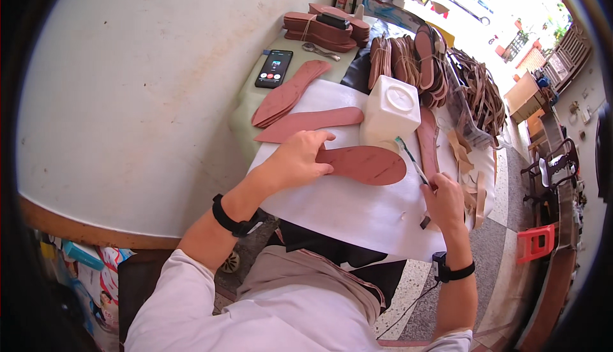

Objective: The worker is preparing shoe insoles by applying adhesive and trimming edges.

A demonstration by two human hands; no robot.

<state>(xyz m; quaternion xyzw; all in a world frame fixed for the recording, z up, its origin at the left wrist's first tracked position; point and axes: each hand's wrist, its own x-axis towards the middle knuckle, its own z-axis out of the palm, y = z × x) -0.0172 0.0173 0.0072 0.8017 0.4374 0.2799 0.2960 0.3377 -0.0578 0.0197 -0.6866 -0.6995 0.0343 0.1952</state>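
My left hand is closed on the narrow end of a reddish-brown shoe insole, which lies over the white table covering. Between the fingers of my right hand is a toothbrush, its bristle end up by the insole's wide end. A white square container with a round mark on its upper face stands just beyond the insole. Another single insole lies past my left hand, and a small pile of insoles sits behind it.
A lit phone and a wristwatch lie at the back left, near stacked insoles. Tied insole bundles and a clear bin of strips line the far right. Scraps lie at the right edge; a red stool stands on the floor.
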